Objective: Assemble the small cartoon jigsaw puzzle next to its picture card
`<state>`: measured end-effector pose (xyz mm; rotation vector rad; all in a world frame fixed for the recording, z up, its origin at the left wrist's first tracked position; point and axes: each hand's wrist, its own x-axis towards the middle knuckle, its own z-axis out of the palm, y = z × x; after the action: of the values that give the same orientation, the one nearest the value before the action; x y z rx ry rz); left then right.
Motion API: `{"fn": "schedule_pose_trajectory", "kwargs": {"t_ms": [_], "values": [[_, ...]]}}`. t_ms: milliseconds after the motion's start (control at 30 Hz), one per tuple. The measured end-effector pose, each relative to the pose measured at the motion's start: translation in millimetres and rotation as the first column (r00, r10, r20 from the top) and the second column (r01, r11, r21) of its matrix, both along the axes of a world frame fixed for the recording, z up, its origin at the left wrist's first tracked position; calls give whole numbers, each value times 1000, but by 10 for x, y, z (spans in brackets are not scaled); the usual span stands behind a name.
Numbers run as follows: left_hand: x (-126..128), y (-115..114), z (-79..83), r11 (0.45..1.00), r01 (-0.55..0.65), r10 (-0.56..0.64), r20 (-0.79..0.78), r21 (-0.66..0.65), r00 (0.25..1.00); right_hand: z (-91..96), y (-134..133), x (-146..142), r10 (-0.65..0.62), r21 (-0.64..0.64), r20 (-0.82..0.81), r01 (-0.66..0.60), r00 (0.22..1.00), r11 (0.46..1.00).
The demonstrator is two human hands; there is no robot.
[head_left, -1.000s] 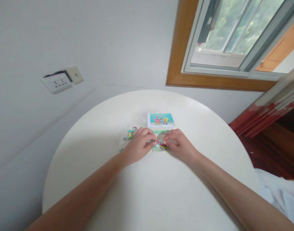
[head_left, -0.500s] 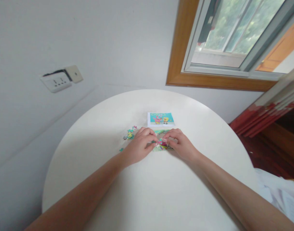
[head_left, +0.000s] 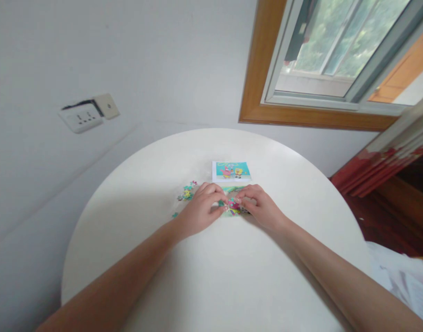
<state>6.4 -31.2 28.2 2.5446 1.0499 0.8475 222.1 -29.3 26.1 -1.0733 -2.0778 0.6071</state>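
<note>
My left hand (head_left: 200,208) is closed in a pinch, thumb and fingertips on the small jigsaw puzzle pieces (head_left: 234,204) in front of me. From the other side my right hand (head_left: 263,206) pinches the same pink, teal and yellow cluster. Fingers cover much of it, so the exact joint between pieces is hidden. Under the hands lies a greenish printed puzzle base (head_left: 231,189), partly covered. Just beyond it rests a picture card (head_left: 232,170) with cartoon figures on turquoise. Loose puzzle pieces (head_left: 187,192) lie left of my left hand.
A round white table (head_left: 232,272) carries everything. One stray teal piece (head_left: 175,215) sits beside my left wrist. Behind the table are a white wall with a socket (head_left: 82,118) and a wood-framed window (head_left: 318,115). Papers (head_left: 401,276) lie at the right, below a red-and-white curtain (head_left: 377,161).
The fingertips and the pieces between them have shifted very slightly. Both hands stay in the same place, and the card and loose pieces have not moved.
</note>
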Motion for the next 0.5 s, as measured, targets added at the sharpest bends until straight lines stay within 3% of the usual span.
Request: {"fn": "schedule_pose_trajectory", "kwargs": {"t_ms": [500], "values": [[-4, 2, 5, 1000, -18, 18, 4, -10, 1000, 14, -8, 8, -9, 10, 24, 8, 1000, 1000]]}}
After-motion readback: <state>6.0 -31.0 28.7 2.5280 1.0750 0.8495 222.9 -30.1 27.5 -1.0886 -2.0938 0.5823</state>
